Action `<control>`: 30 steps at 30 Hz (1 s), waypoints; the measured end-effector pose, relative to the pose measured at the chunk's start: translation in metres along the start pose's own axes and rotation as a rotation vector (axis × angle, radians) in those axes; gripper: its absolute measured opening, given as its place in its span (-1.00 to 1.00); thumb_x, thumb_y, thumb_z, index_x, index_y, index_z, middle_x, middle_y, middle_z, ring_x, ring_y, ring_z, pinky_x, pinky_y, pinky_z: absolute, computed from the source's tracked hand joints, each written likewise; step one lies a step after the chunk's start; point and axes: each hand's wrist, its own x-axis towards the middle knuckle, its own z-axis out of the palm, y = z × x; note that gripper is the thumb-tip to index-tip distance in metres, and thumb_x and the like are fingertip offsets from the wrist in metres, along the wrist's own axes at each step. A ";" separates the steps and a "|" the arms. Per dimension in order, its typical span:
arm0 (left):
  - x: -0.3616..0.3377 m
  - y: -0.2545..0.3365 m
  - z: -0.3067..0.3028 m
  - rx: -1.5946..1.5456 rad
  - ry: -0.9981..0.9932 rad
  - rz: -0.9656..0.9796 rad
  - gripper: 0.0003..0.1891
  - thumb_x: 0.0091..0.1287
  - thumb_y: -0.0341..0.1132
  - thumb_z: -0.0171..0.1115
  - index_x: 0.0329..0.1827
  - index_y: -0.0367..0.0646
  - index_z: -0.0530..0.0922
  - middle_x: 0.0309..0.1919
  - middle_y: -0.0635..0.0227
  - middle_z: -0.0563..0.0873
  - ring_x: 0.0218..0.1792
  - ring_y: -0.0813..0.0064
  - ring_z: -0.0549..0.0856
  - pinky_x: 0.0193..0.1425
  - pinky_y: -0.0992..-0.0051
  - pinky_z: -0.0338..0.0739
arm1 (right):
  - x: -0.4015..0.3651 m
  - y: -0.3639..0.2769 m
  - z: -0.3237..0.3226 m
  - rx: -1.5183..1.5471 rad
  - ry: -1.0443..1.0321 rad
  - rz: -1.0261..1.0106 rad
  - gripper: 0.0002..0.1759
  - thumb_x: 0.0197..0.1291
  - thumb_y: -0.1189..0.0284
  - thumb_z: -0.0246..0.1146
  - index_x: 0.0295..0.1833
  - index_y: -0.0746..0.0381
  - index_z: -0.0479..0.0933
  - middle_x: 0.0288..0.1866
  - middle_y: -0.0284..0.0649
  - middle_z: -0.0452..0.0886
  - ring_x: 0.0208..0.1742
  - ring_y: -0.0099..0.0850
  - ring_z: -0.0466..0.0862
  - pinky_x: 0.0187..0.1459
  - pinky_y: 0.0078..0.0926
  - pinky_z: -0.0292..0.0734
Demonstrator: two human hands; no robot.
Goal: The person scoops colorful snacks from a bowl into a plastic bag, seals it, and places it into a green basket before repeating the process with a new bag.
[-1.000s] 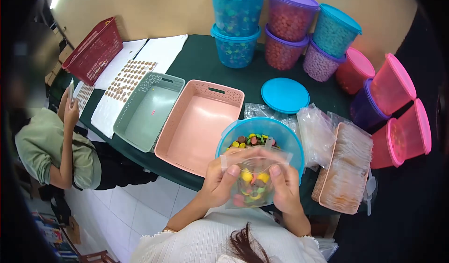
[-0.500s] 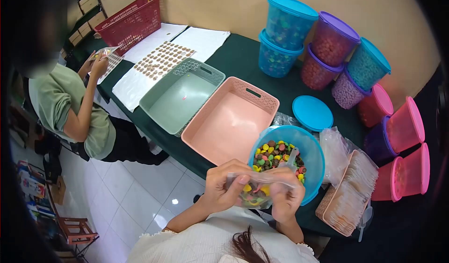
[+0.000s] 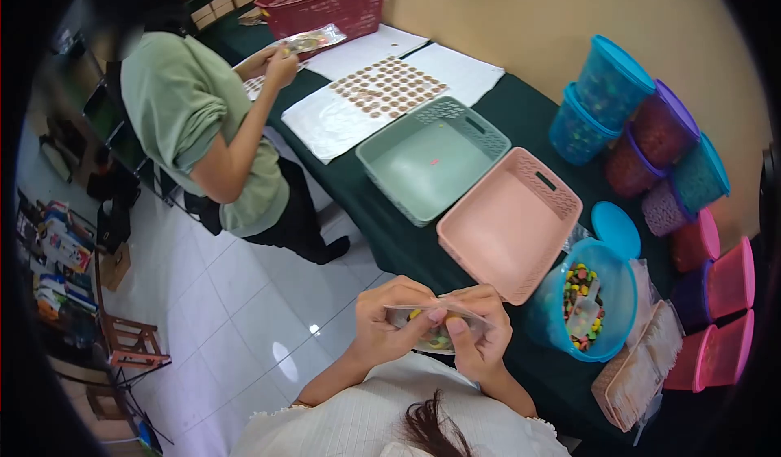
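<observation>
My left hand [image 3: 384,320] and my right hand [image 3: 482,331] are both closed on the top edge of a small clear plastic bag [image 3: 437,341]. Colourful button-shaped candies show inside it, and both thumbs press near the middle of its mouth. To the right of my hands stands a blue tub [image 3: 625,294] partly filled with the same yellow, green, pink and brown candies [image 3: 579,280]. A translucent scoop [image 3: 583,317] rests on them. Beyond my hands lies a pink basket [image 3: 506,233], with a green basket [image 3: 419,176] beside it.
A box of flat clear bags [image 3: 651,351] sits right of the tub, near a blue lid [image 3: 616,229]. Stacked lidded tubs [image 3: 610,75] line the wall. Across the table a person [image 3: 183,124] holds a filled packet [image 3: 313,41] near sticker-covered sheets [image 3: 386,87] and a red basket [image 3: 325,6].
My view has turned left, so the table's things appear farther right. The bag is now clear of the tub, and my hands have come closer together along its top edge.
</observation>
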 end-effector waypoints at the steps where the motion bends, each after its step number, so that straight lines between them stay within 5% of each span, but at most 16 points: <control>1: -0.001 0.001 -0.013 0.058 -0.042 0.054 -0.84 -0.03 -0.58 0.29 -0.35 -0.26 0.58 -0.43 0.20 0.62 -0.46 0.48 0.60 -0.39 0.59 0.48 | -0.004 0.011 0.010 -0.009 0.000 -0.041 -0.88 0.02 0.63 0.18 -0.27 0.37 0.44 -0.40 -0.12 0.52 -0.38 -0.43 0.53 -0.31 -0.56 0.47; 9: -0.012 0.028 -0.088 0.282 -0.094 0.125 -0.86 0.04 -0.52 0.26 -0.31 -0.25 0.59 -0.42 0.23 0.62 -0.41 0.49 0.59 -0.33 0.58 0.46 | -0.006 0.036 0.081 0.038 -0.019 -0.016 -0.88 -0.04 0.65 0.23 -0.31 0.33 0.49 -0.44 -0.16 0.53 -0.46 -0.47 0.51 -0.41 -0.59 0.43; 13: -0.025 0.005 -0.110 0.232 0.132 -0.038 -0.93 0.09 -0.50 0.23 -0.37 -0.26 0.56 -0.43 0.24 0.61 -0.40 0.51 0.57 -0.33 0.58 0.44 | -0.003 0.045 0.105 -0.002 -0.121 0.038 -0.88 -0.05 0.66 0.23 -0.33 0.32 0.49 -0.46 -0.19 0.53 -0.47 -0.48 0.50 -0.43 -0.61 0.41; 26: 0.036 -0.036 -0.128 0.328 0.113 -0.085 -0.89 0.24 -0.49 0.02 -0.30 -0.33 0.51 -0.36 0.20 0.59 -0.38 0.48 0.58 -0.30 0.56 0.46 | 0.059 0.102 0.097 -0.007 -0.216 0.116 -0.91 -0.04 0.61 0.24 -0.35 0.34 0.51 -0.46 -0.19 0.52 -0.48 -0.46 0.51 -0.42 -0.60 0.41; 30: 0.079 -0.066 -0.133 0.363 0.123 -0.105 -0.88 0.26 -0.48 0.00 -0.30 -0.34 0.51 -0.32 0.19 0.59 -0.39 0.47 0.58 -0.32 0.57 0.45 | 0.096 0.110 0.085 -0.027 -0.276 0.098 -0.85 0.12 0.56 0.08 -0.23 0.36 0.51 -0.36 -0.14 0.54 -0.38 -0.34 0.55 -0.27 -0.51 0.45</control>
